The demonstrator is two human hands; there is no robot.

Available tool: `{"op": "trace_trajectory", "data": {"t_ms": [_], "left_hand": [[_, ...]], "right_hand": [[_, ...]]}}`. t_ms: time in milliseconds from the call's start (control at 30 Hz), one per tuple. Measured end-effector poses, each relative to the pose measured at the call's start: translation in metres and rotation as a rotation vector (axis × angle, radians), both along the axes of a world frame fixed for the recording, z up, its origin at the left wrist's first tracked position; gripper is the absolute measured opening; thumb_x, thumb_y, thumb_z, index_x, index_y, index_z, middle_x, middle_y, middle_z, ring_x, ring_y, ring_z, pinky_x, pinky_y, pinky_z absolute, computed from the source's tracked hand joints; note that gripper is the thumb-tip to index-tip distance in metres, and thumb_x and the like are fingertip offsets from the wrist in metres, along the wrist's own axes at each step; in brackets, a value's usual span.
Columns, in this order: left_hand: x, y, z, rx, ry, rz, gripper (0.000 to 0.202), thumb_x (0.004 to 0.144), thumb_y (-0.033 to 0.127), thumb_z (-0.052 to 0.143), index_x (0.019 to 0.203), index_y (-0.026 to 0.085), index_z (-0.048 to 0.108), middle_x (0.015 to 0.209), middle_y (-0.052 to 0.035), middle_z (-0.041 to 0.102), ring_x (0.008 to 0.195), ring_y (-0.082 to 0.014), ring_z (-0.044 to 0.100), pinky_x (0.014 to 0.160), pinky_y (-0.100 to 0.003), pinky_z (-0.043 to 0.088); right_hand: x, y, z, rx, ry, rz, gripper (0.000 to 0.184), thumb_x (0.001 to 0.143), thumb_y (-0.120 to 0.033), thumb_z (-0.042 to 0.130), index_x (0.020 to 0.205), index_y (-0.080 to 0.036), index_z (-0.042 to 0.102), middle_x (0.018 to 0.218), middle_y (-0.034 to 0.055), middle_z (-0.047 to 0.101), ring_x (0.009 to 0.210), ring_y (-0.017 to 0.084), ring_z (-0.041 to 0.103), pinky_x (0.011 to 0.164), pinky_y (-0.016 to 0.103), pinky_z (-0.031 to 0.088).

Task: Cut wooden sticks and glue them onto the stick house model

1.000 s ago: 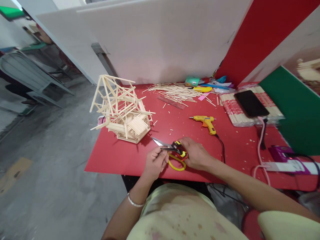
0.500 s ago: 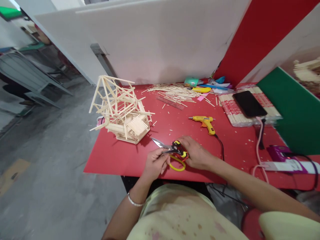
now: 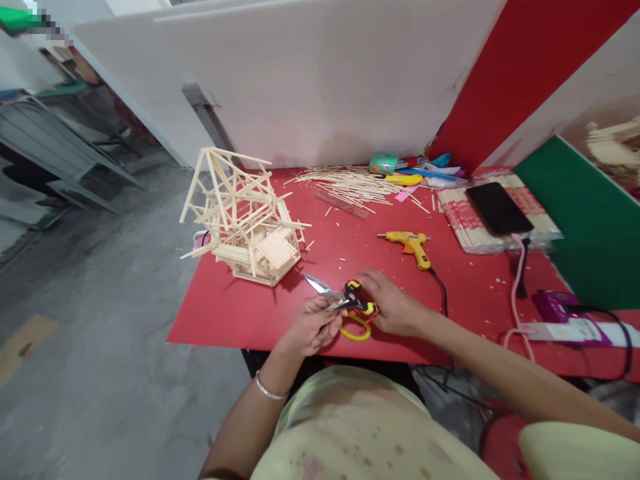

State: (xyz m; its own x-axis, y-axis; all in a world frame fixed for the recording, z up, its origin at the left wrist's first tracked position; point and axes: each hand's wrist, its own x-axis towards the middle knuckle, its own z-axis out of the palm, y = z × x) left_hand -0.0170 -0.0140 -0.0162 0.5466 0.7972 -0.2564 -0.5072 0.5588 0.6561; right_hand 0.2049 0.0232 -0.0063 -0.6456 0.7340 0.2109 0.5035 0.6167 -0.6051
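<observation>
My right hand (image 3: 387,303) is closed around the black and yellow handles of a pair of scissors (image 3: 320,287), whose silver blades point left and stand apart. A yellow loop (image 3: 356,337) shows just below the handles; whether it belongs to the scissors I cannot tell. Beside the lower blade, my left hand (image 3: 314,325) is pinched closed, and what lies in its fingertips is too small and hidden to name. Left of both hands stands a house-like model of pale wooden sticks (image 3: 250,227), with an open frame roof, on the red tabletop (image 3: 215,317).
A yellow glue gun (image 3: 410,245) lies right of centre, its cord running toward the front edge. Loose sticks (image 3: 345,183) and a ruler (image 3: 343,204) are at the back. A phone (image 3: 500,208) rests on packed sticks (image 3: 460,223), near a power strip (image 3: 575,332).
My left hand has shifted very slightly and its fingers have curled a little. The scissors and my right hand stay nearly in place.
</observation>
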Motion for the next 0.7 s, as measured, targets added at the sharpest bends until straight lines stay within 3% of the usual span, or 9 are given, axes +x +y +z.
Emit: {"op": "trace_trajectory", "data": {"t_ms": [167, 333, 433, 567, 700], "left_hand": [[0.000, -0.001, 0.001, -0.048, -0.120, -0.051, 0.023, 0.078, 0.030, 0.077, 0.086, 0.010, 0.068, 0.051, 0.0009, 0.060, 0.023, 0.0014, 0.024, 0.025, -0.011, 0.017], [0.001, -0.001, 0.001, -0.059, -0.162, -0.036, 0.021, 0.084, 0.032, 0.071, 0.086, 0.011, 0.067, 0.050, 0.0030, 0.057, 0.023, 0.0021, 0.019, 0.026, -0.011, 0.017], [0.002, 0.001, -0.001, -0.010, -0.141, 0.014, 0.022, 0.086, 0.034, 0.068, 0.088, 0.012, 0.066, 0.050, 0.0032, 0.058, 0.023, 0.0010, 0.022, 0.027, -0.012, 0.019], [0.001, 0.002, -0.009, 0.079, -0.028, 0.131, 0.026, 0.089, 0.038, 0.064, 0.090, 0.013, 0.064, 0.058, -0.0005, 0.064, 0.026, -0.0022, 0.038, 0.029, -0.013, 0.024], [-0.001, 0.001, -0.015, 0.136, 0.087, 0.211, 0.025, 0.088, 0.039, 0.065, 0.094, 0.014, 0.062, 0.071, -0.0058, 0.071, 0.037, -0.0087, 0.056, 0.032, -0.015, 0.030]], "right_hand": [[0.000, -0.002, -0.006, -0.006, -0.042, -0.008, 0.046, 0.072, -0.014, 0.059, 0.117, -0.019, 0.050, 0.109, 0.0126, 0.058, 0.101, 0.025, 0.054, 0.089, 0.038, 0.046], [0.000, -0.006, -0.010, -0.010, -0.135, -0.141, 0.022, 0.079, -0.026, 0.058, 0.100, -0.019, 0.054, 0.085, 0.0061, 0.062, 0.076, 0.019, 0.057, 0.066, 0.027, 0.041], [0.001, -0.007, -0.004, -0.041, -0.196, -0.234, 0.023, 0.083, -0.029, 0.056, 0.104, -0.020, 0.054, 0.094, 0.0076, 0.065, 0.084, 0.020, 0.060, 0.071, 0.027, 0.042], [0.008, -0.005, 0.001, -0.045, -0.367, -0.386, 0.046, 0.080, -0.028, 0.058, 0.125, -0.022, 0.050, 0.123, 0.0102, 0.063, 0.108, 0.025, 0.059, 0.081, 0.031, 0.043], [0.016, -0.003, -0.008, -0.034, -0.633, -0.551, 0.052, 0.086, -0.051, 0.053, 0.128, -0.019, 0.051, 0.118, 0.0148, 0.064, 0.107, 0.030, 0.059, 0.079, 0.036, 0.044]]}}
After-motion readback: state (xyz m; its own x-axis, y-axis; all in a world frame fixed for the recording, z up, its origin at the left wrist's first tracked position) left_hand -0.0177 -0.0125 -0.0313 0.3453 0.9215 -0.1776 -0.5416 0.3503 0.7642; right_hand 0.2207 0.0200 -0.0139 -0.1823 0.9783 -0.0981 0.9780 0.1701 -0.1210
